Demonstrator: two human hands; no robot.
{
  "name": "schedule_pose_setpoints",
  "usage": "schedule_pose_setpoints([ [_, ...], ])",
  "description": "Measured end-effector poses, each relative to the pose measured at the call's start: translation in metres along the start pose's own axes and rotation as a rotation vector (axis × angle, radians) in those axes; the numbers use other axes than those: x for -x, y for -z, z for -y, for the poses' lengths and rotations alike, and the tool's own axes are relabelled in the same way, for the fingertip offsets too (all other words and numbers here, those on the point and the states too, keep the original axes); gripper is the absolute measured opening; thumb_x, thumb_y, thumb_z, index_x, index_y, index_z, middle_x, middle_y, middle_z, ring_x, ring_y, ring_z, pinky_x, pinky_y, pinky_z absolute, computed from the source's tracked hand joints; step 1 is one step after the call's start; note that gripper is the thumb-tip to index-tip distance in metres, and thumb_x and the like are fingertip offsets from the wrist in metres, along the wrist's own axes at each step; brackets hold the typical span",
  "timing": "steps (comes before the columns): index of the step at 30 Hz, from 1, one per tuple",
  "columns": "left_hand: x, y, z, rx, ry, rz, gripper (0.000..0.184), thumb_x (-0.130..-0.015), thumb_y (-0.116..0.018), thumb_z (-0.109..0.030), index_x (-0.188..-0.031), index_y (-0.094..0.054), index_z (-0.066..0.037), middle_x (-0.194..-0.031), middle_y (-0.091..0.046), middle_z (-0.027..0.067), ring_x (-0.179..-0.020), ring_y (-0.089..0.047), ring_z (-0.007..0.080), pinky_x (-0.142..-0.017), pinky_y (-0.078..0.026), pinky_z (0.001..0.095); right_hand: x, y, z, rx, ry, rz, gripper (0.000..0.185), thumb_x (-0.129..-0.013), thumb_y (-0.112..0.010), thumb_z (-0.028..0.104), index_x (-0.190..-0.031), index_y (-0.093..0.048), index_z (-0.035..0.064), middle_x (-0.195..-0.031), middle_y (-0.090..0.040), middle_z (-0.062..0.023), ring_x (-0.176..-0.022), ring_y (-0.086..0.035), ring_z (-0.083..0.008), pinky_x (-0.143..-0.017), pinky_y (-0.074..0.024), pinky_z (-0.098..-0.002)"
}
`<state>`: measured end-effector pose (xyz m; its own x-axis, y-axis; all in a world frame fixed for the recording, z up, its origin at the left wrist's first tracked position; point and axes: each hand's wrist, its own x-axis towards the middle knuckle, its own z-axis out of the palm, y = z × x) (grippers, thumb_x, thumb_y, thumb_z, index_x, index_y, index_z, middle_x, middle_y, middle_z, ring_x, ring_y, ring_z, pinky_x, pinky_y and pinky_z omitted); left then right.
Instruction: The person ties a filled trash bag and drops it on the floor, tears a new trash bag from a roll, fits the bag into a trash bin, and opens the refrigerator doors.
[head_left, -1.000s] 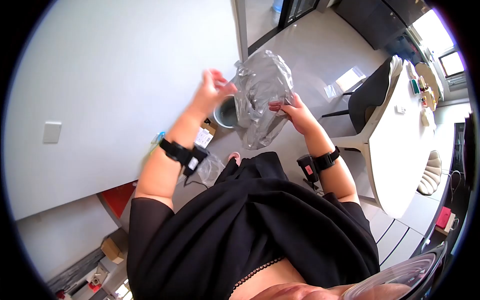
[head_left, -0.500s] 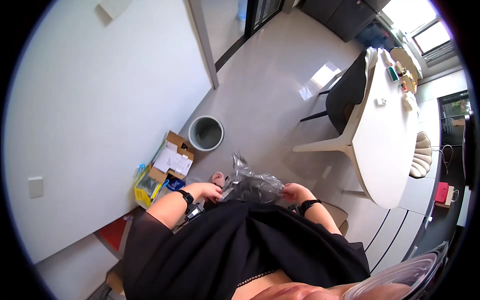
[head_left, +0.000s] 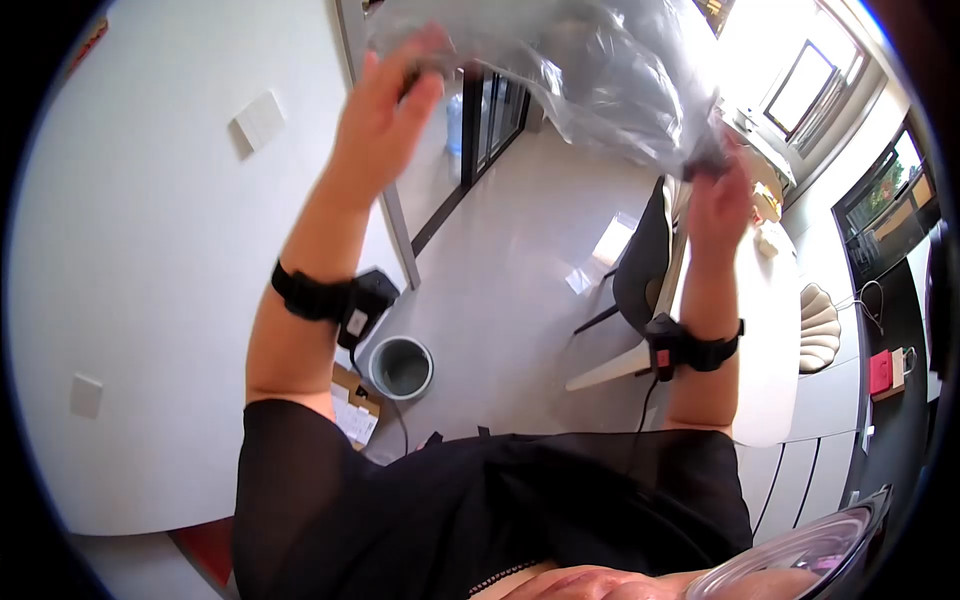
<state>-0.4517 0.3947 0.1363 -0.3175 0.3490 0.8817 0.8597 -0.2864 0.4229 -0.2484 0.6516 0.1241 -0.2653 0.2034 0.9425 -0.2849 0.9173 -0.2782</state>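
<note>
A thin grey see-through plastic bag (head_left: 600, 75) is spread wide and raised high in front of me, ballooning at the top of the head view. My left hand (head_left: 392, 115) grips its left edge, fingers curled and slightly blurred. At the lower right corner of the bag, my right hand (head_left: 720, 195) is closed on the bunched film. Both wrists wear black straps with small boxes and cables. Below the bag, a round grey bin (head_left: 401, 367) stands on the floor, its open top facing up and no liner visible in it.
An open cardboard box with papers (head_left: 352, 410) sits beside the bin, against the white wall (head_left: 170, 300). To the right are a dark chair (head_left: 645, 260) and a white table (head_left: 770, 370). A glass sliding door (head_left: 490, 120) is ahead.
Both hands have swung up and forward from waist height, carrying the bag with them. Crumpled before, the bag is now stretched out and filled with air between the hands.
</note>
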Motion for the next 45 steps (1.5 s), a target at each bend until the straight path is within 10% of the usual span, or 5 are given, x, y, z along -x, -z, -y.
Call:
schedule_pose_setpoints([
  [6,0.195,-0.042,0.104,-0.328,0.407,0.026,0.031,-0.075,-0.066,-0.025,-0.088,-0.047,-0.004,-0.077,-0.053,0.0136,-0.073,-0.053,0.0305,-0.067,-0.044,0.0374,0.178,-0.071,-0.073,0.224,-0.416,0.599,0.032,-0.069,-0.055,-0.006,-0.099,-0.054,0.0025,-0.096,-0.06,-0.0154,-0.091,-0.057,-0.0328,-0.08,-0.0456,-0.0343],
  [11,0.453,-0.039,0.082,-0.006,1.317,1.273,0.038,-0.071,-0.067,-0.031,-0.095,-0.058,-0.003,-0.087,-0.064,0.0143,-0.059,-0.061,0.0207,-0.062,-0.049,0.034,0.474,-0.04,-0.084,-0.29,-0.705,1.911,0.026,-0.074,-0.054,0.017,-0.098,-0.059,0.0077,-0.082,-0.061,-0.0138,-0.08,-0.057,-0.028,-0.069,-0.046,-0.0393],
  [19,0.568,0.024,0.029,-0.173,1.578,0.4,0.039,-0.068,-0.073,-0.027,-0.092,-0.054,-0.004,-0.087,-0.062,0.0101,-0.083,-0.059,0.0243,-0.073,-0.046,0.034,0.496,-0.055,-0.023,-0.299,-2.335,0.914,0.024,-0.082,-0.048,0.018,-0.106,-0.05,0.0161,-0.1,-0.052,-0.0028,-0.084,-0.051,-0.0231,-0.078,-0.0429,-0.0493],
  [23,0.59,0.04,0.039,-0.164,1.544,0.052,0.043,-0.073,-0.069,-0.023,-0.107,-0.05,-0.006,-0.096,-0.062,0.0121,-0.091,-0.059,0.0248,-0.079,-0.045,0.032,0.532,-0.135,-0.003,-0.964,-2.297,0.506,0.02,-0.084,-0.041,0.011,-0.102,-0.051,0.0109,-0.1,-0.054,-0.0059,-0.086,-0.055,-0.0228,-0.081,-0.0456,-0.04],
  [45,0.602,0.103,0.084,0.373,1.813,-0.225,0.027,-0.088,-0.049,-0.003,-0.114,-0.046,0.0,-0.098,-0.059,0.0093,-0.084,-0.059,0.0147,-0.078,-0.047,0.0262,0.588,-0.275,0.014,-0.3,-2.217,0.766,0.053,-0.08,-0.043,0.002,-0.128,-0.029,0.0198,-0.107,-0.049,-0.0063,-0.086,-0.053,-0.018,-0.078,-0.0436,-0.0408],
])
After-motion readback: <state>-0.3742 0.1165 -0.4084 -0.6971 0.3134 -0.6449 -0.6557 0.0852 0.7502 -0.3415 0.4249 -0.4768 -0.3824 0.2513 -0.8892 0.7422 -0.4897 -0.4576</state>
